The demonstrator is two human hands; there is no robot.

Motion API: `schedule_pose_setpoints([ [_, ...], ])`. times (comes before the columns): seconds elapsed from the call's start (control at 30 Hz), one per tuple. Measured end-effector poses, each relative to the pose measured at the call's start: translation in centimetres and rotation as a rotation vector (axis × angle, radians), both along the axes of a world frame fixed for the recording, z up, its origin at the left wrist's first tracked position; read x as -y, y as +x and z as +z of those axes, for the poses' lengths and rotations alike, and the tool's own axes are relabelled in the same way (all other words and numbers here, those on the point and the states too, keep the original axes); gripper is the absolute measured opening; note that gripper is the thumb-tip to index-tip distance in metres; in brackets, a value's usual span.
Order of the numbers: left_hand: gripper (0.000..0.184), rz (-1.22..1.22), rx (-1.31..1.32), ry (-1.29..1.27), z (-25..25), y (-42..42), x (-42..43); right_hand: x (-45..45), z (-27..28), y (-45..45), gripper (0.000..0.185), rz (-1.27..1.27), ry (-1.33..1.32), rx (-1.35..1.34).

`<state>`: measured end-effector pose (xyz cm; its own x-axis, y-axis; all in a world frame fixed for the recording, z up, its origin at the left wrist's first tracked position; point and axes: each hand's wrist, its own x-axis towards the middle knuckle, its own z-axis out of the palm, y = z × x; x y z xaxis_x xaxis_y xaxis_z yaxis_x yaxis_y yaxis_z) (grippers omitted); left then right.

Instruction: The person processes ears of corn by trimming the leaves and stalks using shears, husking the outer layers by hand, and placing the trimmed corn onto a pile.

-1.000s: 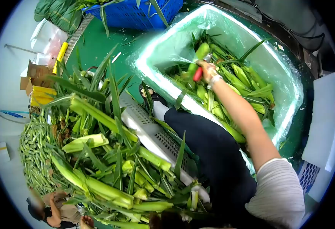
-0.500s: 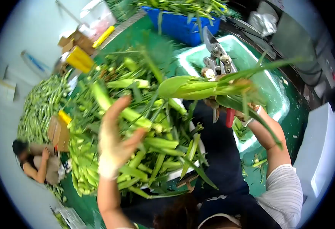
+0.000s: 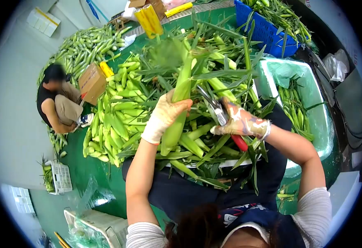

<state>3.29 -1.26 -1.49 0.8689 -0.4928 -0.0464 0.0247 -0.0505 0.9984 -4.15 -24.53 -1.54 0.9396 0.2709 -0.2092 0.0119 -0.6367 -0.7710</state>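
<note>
In the head view my left hand (image 3: pixel 164 115), in a pale glove, is wrapped round a green corn ear (image 3: pixel 173 136) still in its husk. The ear stands nearly upright, its leafy end pointing away from me. To the right, my right hand (image 3: pixel 245 122), in a patterned glove, grips pruning shears (image 3: pixel 218 112). Their blades point up and left toward the ear, apart from my left hand, and a red handle end shows below the palm. Beneath both hands lies a heap of corn ears (image 3: pixel 117 118) and loose leaves.
On the right stands a white foam box (image 3: pixel 323 124) lined with green plastic, with leafy corn inside. Behind it is a blue crate (image 3: pixel 267 35) piled with leaves. A person (image 3: pixel 57 99) crouches at left near a cardboard box (image 3: pixel 93 82). A white crate (image 3: pixel 102 225) stands lower left.
My left hand has gone from open to gripping a corn ear. My right hand, with the shears, has moved left over the heap; the ear formerly by it is no longer there. The view has shifted.
</note>
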Motion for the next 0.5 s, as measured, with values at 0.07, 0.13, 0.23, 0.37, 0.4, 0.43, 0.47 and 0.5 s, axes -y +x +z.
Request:
schedule_pose_setpoints([
  [0.07,0.032,-0.051,-0.042,0.087,0.2,-0.7,-0.7,-1.2,0.8,1.4,0.092,-0.003,-0.053,0.045],
  [0.13,0.032,-0.149,-0.103,0.144,0.0,-0.3,-1.2,-1.4,1.0,3.3,0.084,0.158,-0.043,0.157],
  [0.23,0.033,-0.206,-0.126,0.205,0.8,0.7,-2.8,-2.1,1.9,4.0,0.030,0.181,0.131,-0.010],
  [0.37,0.035,0.216,-0.117,-0.043,-0.3,3.0,-5.5,-2.8,0.6,1.0,0.025,-0.045,0.387,-0.293],
  [0.4,0.034,0.329,-0.146,-0.289,-0.4,3.6,-6.2,-3.2,0.5,0.0,0.033,0.049,0.243,-0.184],
  [0.43,0.033,0.438,-0.175,-0.533,-0.9,4.3,-6.8,-3.6,0.4,-1.1,0.042,0.141,0.101,-0.076],
  [0.47,0.033,0.592,-0.239,-0.804,-1.8,5.6,-6.9,-4.4,0.4,-2.0,0.053,0.130,0.020,-0.137],
  [0.5,0.035,0.691,-0.374,-0.954,-1.5,6.4,-7.1,-5.2,0.5,-2.8,0.066,0.116,-0.061,-0.192],
])
